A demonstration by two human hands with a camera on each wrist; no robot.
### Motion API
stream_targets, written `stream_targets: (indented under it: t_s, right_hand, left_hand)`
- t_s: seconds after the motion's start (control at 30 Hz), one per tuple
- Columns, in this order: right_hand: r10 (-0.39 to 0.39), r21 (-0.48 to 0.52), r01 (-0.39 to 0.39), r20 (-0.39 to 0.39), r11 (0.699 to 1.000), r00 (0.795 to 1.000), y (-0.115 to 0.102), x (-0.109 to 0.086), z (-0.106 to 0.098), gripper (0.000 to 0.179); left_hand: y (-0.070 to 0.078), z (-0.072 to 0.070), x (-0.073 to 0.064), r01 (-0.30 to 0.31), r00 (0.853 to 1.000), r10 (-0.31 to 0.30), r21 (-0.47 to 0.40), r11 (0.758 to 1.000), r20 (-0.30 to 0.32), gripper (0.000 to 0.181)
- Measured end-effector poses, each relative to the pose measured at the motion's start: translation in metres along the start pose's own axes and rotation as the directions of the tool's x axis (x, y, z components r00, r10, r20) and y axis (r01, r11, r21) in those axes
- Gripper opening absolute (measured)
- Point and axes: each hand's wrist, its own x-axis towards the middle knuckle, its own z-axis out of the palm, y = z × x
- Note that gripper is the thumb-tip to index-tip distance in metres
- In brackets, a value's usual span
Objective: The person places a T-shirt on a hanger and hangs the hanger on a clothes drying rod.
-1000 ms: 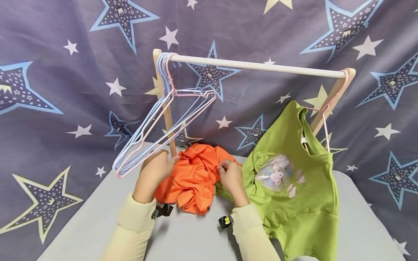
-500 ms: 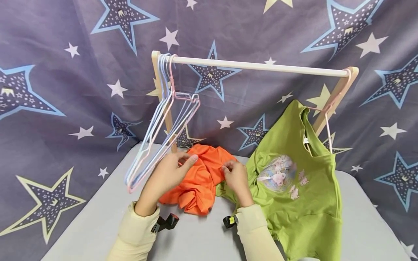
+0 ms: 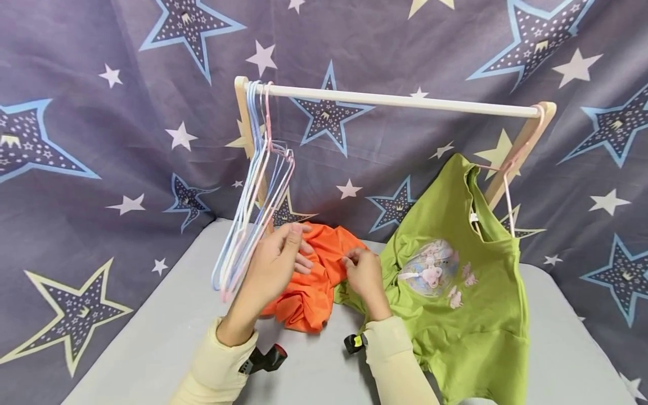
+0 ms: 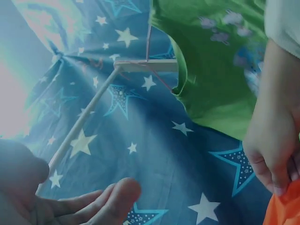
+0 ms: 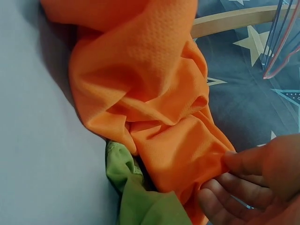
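My right hand (image 3: pixel 367 275) pinches the right edge of a crumpled orange garment (image 3: pixel 329 247), thumb against fingers; the right wrist view shows the orange cloth (image 5: pixel 140 79) caught at the fingertips. My left hand (image 3: pixel 273 261) holds nothing, its fingers loosely extended, in front of the orange garment's left part and hiding some of it. Beside it hang several blue, white and pink wire hangers (image 3: pixel 268 115), their lower ends overlapped by the hand and wrist. In the left wrist view the left hand's fingers (image 4: pixel 101 204) stretch out with thumb apart.
A green top (image 3: pixel 476 298) with a printed picture hangs on a pink hanger at the right end of the clothes rack's white bar (image 3: pixel 405 103). Its lower left part reaches the orange garment. A star-patterned curtain (image 3: pixel 152 67) stands behind the grey-white tabletop (image 3: pixel 152 349).
My left hand has moved rightward and turned, with its fingers spreading. The hangers have swung round and look narrower. My right hand keeps its pinch on the orange garment.
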Motion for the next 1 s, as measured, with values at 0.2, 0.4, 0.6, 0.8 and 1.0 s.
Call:
stream_targets:
  t_s: [0.2, 0.4, 0.6, 0.8, 1.0]
  right_hand:
    - [0.002, 0.001, -0.002, 0.013, 1.0, 1.0, 0.0, -0.001, 0.0, 0.009]
    - [0.005, 0.011, -0.005, 0.016, 1.0, 1.0, 0.002, -0.001, 0.001, 0.008]
    - [0.002, 0.02, -0.002, 0.012, 1.0, 1.0, 0.003, 0.0, -0.001, 0.008]
    - [-0.003, 0.022, 0.003, 0.003, 1.0, 1.0, 0.004, 0.001, 0.0, 0.007]
    - [0.011, 0.02, -0.011, 0.014, 1.0, 1.0, 0.005, 0.001, 0.001, 0.008]
  left_hand:
    - [-0.002, -0.003, 0.002, -0.144, 0.96, 0.166, 0.114, 0.983, -0.224, 0.037]
    - [0.004, -0.012, 0.016, -0.368, 0.761, 0.569, 0.515, 0.774, -0.311, 0.02]
    - [0.019, -0.027, 0.028, -0.321, 0.622, 0.712, 0.723, 0.612, -0.326, 0.016]
    - [0.023, -0.043, 0.035, -0.165, 0.658, 0.68, 0.819, 0.549, -0.323, 0.022]
    - [0.018, -0.055, 0.042, -0.095, 0.681, 0.666, 0.865, 0.493, -0.305, 0.02]
